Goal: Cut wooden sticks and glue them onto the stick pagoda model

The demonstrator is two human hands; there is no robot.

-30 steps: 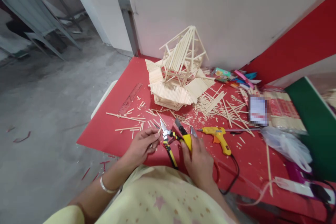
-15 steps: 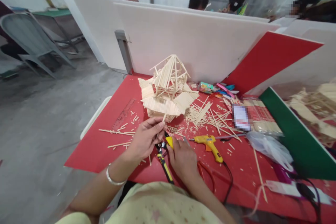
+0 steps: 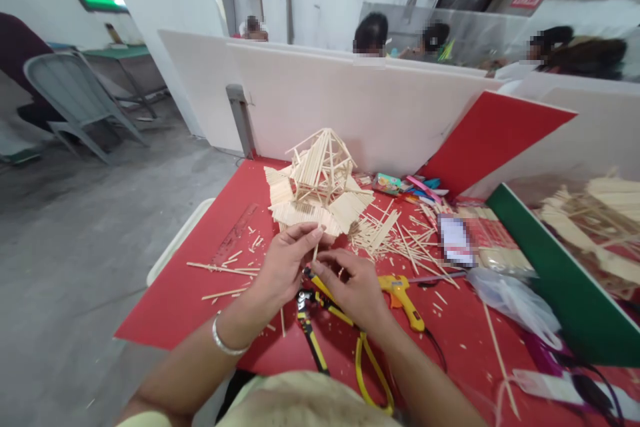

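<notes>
My left hand (image 3: 290, 260) pinches a short, thin wooden stick (image 3: 315, 252) between thumb and fingertips, in front of a model house (image 3: 325, 177) built of such sticks. At the stick's lower end, my right hand (image 3: 353, 283) has its thumb and fingers closed; they seem to pinch it too. Below the hands lies a black-and-yellow hand cutter (image 3: 313, 340) with spread handles. A yellow looped handle (image 3: 373, 373) shows beside my right forearm; what it belongs to is partly hidden. A yellow hot glue gun (image 3: 403, 297) rests just right of my right hand.
Loose sticks (image 3: 380, 230) and scraps litter the red tabletop (image 3: 165, 307). A clear ruler (image 3: 235, 233) lies left. To the right are a phone (image 3: 456, 240), packed sticks (image 3: 495, 240), a plastic bag (image 3: 515, 293) and a green board (image 3: 545, 273). White panels (image 3: 350, 93) stand behind; people sit beyond.
The view has tilted up slightly. My right hand has moved up to the stick, its fingers no longer at the yellow tool. The red looped handle no longer shows; a yellow one does.
</notes>
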